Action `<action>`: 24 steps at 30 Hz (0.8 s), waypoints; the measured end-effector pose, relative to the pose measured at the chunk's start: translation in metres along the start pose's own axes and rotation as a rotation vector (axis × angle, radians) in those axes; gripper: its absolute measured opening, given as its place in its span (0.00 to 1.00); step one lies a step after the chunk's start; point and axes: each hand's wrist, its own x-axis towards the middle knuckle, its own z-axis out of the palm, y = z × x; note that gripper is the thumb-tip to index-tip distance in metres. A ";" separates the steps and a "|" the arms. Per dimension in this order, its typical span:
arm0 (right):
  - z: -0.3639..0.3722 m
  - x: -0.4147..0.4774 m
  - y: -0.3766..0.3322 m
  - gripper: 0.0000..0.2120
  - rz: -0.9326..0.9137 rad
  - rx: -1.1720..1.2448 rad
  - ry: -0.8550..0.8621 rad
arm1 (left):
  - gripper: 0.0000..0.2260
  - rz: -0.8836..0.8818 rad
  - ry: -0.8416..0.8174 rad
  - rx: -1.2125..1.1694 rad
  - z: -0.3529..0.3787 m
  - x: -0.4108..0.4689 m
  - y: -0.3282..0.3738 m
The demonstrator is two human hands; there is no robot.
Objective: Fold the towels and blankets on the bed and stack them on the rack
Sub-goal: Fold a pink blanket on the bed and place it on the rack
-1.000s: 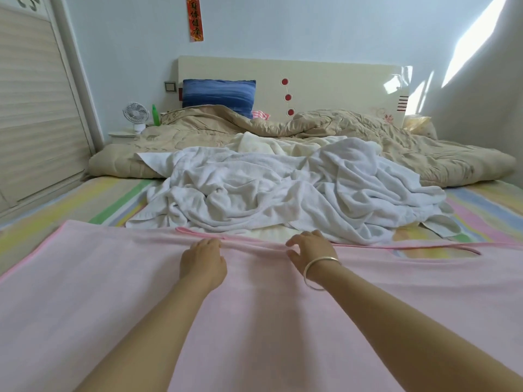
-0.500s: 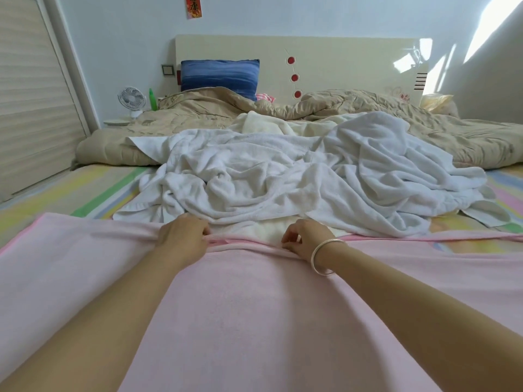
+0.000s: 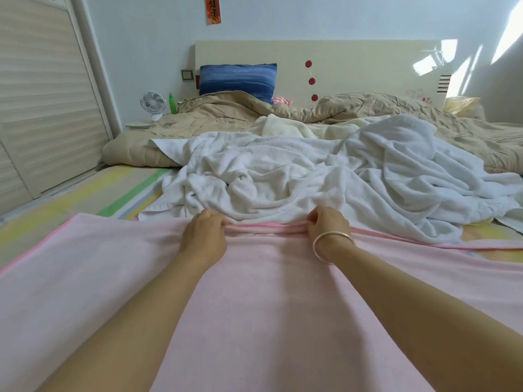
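A wide pink towel point(image 3: 268, 301) lies spread flat over the near part of the bed, under both my forearms. My left hand point(image 3: 205, 236) and my right hand point(image 3: 328, 226), with a silver bangle on its wrist, each pinch the towel's bunched far hem, about a hand's width apart. Right behind that hem lies a crumpled white blanket point(image 3: 325, 176), touching my fingers. A cream towel point(image 3: 280, 125) shows partly behind the white one.
A beige quilt point(image 3: 382, 111) is heaped along the headboard with a blue pillow point(image 3: 237, 79). A small fan point(image 3: 152, 104) and a green bottle point(image 3: 172, 104) stand at the back left. Slatted wardrobe doors point(image 3: 42, 94) line the left side. Striped sheet point(image 3: 93, 193) shows at the left.
Both hands have slid forward with the pink hem up to the white blanket, and the hem has bunched into folds between them. My view has moved closer.
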 end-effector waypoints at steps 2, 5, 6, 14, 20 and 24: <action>0.010 -0.005 0.005 0.15 -0.033 -0.003 -0.039 | 0.19 -0.038 -0.025 -0.038 0.003 -0.007 -0.017; 0.018 -0.014 -0.002 0.17 -0.122 -0.086 0.003 | 0.21 -0.126 0.024 -0.077 -0.003 -0.013 -0.051; 0.021 -0.018 -0.010 0.17 -0.160 -0.125 0.049 | 0.21 -0.173 0.045 -0.073 -0.008 -0.015 -0.066; 0.080 -0.086 -0.152 0.11 -0.719 0.039 0.053 | 0.26 -0.374 -0.240 0.324 -0.033 -0.021 -0.169; 0.117 -0.084 -0.231 0.21 -0.744 -0.034 -0.129 | 0.19 -0.355 0.096 0.242 -0.042 -0.021 -0.186; 0.136 -0.057 -0.253 0.29 -0.620 -0.277 -0.211 | 0.13 -0.329 0.227 0.232 -0.031 -0.027 -0.189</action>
